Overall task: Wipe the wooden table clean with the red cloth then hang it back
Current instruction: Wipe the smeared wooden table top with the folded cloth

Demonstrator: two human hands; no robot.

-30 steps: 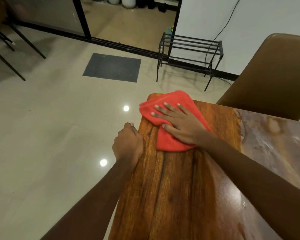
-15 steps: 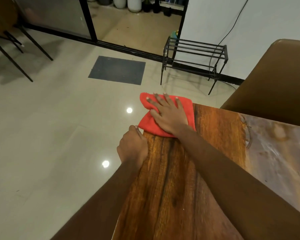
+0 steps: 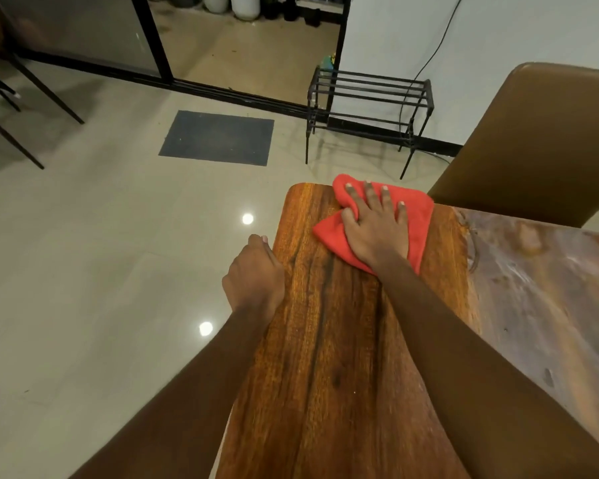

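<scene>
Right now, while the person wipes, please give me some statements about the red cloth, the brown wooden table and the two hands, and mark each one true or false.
1. The right hand lies on the red cloth with straight, spread fingers. True.
2. The red cloth is at the near end of the brown wooden table. False: it is at the far end, close to the brown chair.
3. The left hand also presses on the cloth. False: it is at the table's left edge, apart from the cloth.
4. A black metal rack stands by the white wall. True.
5. A dark grey mat lies on the table. False: it lies on the pale tiled floor.
</scene>
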